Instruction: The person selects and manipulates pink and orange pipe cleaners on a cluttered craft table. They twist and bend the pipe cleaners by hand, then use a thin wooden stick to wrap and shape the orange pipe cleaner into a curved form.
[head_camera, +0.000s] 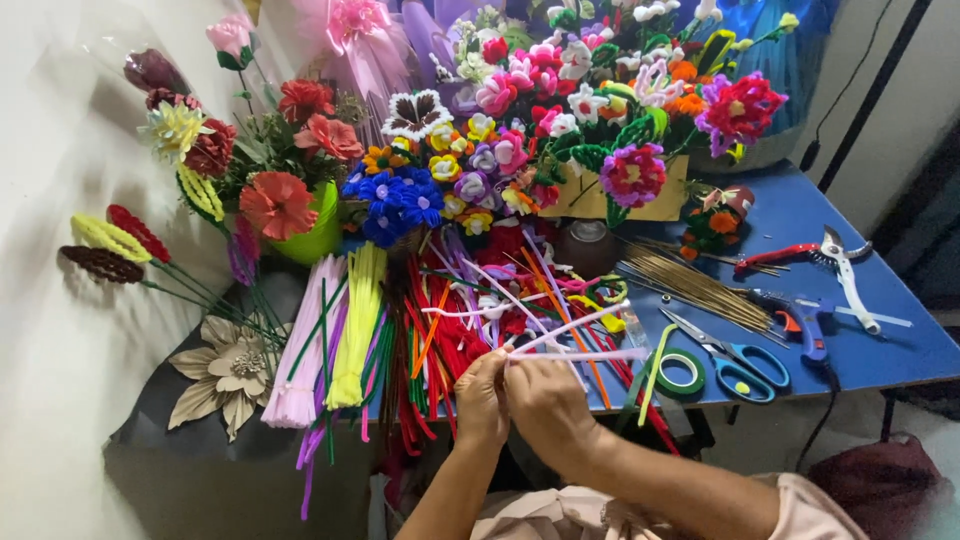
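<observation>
Pinching the pale pink pipe cleaners (580, 340) tightly, the left hand (480, 400) and right hand (545, 400) may let the thin stems slip loose.

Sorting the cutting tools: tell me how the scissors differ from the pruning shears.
The scissors have blue loop handles; the shears have one red and one white straight handle. The scissors lie nearer the person, by the green tape roll; the shears lie farther back, toward the right edge. Both rest on the blue table.
</observation>
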